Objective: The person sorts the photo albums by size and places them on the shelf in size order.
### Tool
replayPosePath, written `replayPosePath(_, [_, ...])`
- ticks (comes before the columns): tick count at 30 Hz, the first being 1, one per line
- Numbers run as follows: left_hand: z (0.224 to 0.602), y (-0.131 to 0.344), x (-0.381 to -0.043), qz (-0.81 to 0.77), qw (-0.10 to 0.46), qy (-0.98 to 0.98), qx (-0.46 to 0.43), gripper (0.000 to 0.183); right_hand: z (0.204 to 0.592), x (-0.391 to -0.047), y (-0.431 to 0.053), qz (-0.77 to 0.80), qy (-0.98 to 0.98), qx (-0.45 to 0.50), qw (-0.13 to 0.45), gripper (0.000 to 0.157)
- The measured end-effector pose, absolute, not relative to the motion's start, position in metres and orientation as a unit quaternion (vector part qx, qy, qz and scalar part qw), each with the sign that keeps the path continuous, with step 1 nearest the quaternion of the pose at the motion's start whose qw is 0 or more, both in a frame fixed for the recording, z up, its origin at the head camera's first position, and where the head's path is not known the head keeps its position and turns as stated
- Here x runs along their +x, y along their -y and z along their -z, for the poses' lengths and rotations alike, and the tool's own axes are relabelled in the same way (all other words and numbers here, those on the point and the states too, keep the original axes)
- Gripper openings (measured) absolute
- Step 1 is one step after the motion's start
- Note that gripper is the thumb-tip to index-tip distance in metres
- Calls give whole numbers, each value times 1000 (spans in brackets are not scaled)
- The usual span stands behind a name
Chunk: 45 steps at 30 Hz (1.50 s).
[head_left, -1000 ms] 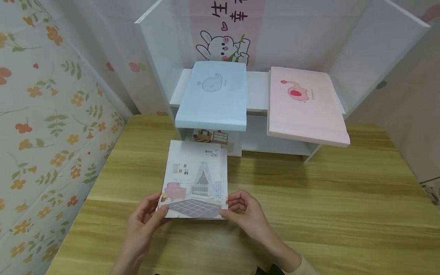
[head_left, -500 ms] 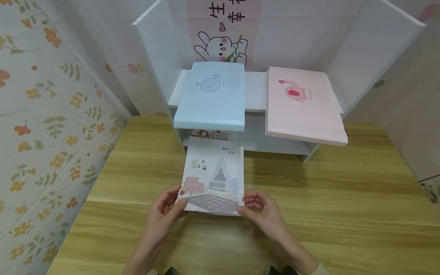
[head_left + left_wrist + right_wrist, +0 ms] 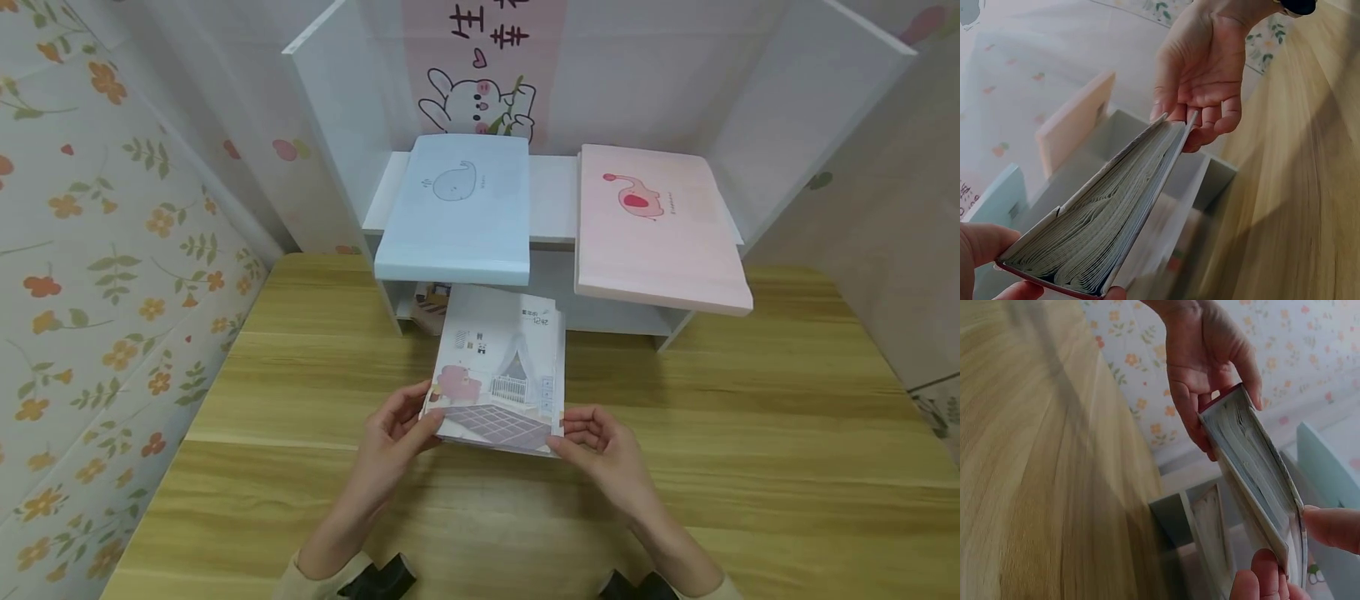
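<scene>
Both hands hold a thick photo album (image 3: 498,375) whose pale cover shows a pink armchair, a crib and a grey checked rug. My left hand (image 3: 397,437) grips its near left corner, thumb on the cover and fingers underneath. On the near right corner, my right hand (image 3: 603,458) pinches it the same way. In the left wrist view the album's many page edges (image 3: 1104,219) face the camera, between two stiff covers. The album's far end lies just in front of the white shelf's lower level, under the overhanging blue album (image 3: 457,217).
The white desk shelf (image 3: 626,315) stands at the back of the wooden table (image 3: 787,433). A pink elephant album (image 3: 660,233) overhangs its upper level on the right. Another printed album (image 3: 431,302) lies in the lower left compartment, mostly hidden. A floral curtain (image 3: 112,333) borders the left side.
Both hands have carried the album to the right and forward, toward the shelf, turning it slightly. It now covers more of the album in the lower compartment.
</scene>
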State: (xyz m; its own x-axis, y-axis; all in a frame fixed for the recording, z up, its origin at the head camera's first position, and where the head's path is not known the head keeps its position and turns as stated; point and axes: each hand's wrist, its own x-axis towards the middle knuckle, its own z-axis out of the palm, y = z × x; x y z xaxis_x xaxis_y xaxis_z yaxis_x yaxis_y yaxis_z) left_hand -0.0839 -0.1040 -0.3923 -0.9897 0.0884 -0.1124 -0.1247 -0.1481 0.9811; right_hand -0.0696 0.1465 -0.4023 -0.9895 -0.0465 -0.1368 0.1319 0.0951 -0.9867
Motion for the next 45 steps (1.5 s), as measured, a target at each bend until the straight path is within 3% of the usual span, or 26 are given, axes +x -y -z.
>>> replayPosePath(9, [397,82,-101,-757,88,-648,5,39,403,-73,-165,690,-719,52,56,38])
replayPosePath(17, [404,58,-116,-764,95,-638,16,38,435,-82,-202,715,-697,22,51,42])
replayPosePath(22, [407,44,-124,-759,99,-643,21,38,417,-83,-204,701,-709,57,58,49])
replayPosePath(27, [409,32,-131,-753,100,-650,24,37,406,-85,-207,686,-719,92,65,45])
replayPosePath(45, [419,-1,-147,-773,102,-626,1,37,413,-97,-233,713,-691,105,59,45])
